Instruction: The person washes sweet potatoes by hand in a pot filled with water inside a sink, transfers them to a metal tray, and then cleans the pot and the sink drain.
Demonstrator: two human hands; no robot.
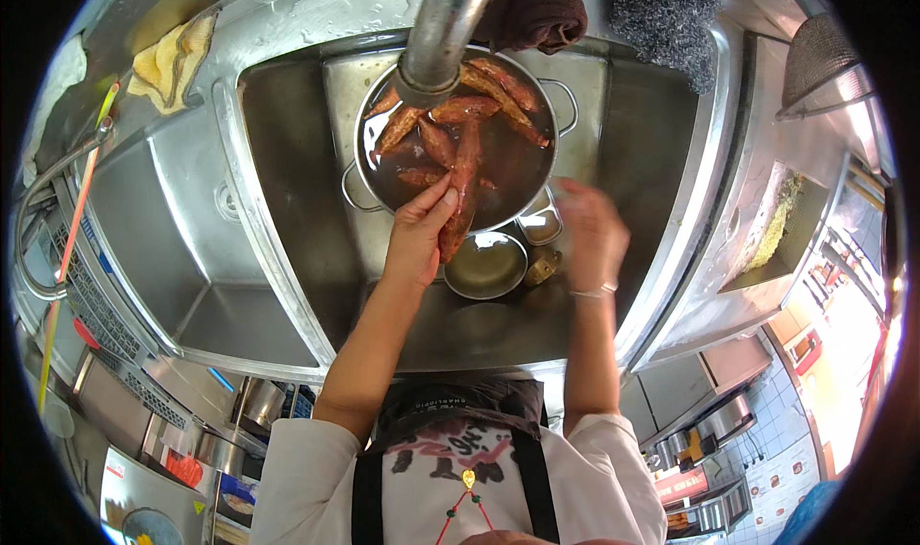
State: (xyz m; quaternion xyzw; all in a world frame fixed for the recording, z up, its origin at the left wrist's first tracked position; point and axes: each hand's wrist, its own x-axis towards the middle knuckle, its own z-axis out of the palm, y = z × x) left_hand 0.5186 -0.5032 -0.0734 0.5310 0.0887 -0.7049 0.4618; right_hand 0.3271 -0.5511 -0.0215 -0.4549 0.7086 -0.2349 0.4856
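Note:
My left hand (pixel 419 223) grips a long reddish-brown sweet potato (pixel 467 175) by its near end, tilted over a two-handled metal pot (pixel 359 153). Several more sweet potatoes (pixel 466 109) lie in the pot's dark water. To the right of the pot, my right hand (pixel 595 232) is blurred by motion; whether its fingers hold anything cannot be made out. Close to the pot's near side are a round metal bowl (pixel 485 297) with liquid in it, a small metal container (pixel 540 223) and a yellow-brown lump (pixel 544 268) I cannot identify.
A metal faucet (pixel 442 38) reaches over the pot. Around the steel sink are a rolled dark cloth (pixel 543 12), a heap of metal scouring mesh (pixel 665 20) and a yellow cloth (pixel 172 64). A second basin (pixel 237 315) lies left; a mesh sieve (pixel 823 64) hangs upper right.

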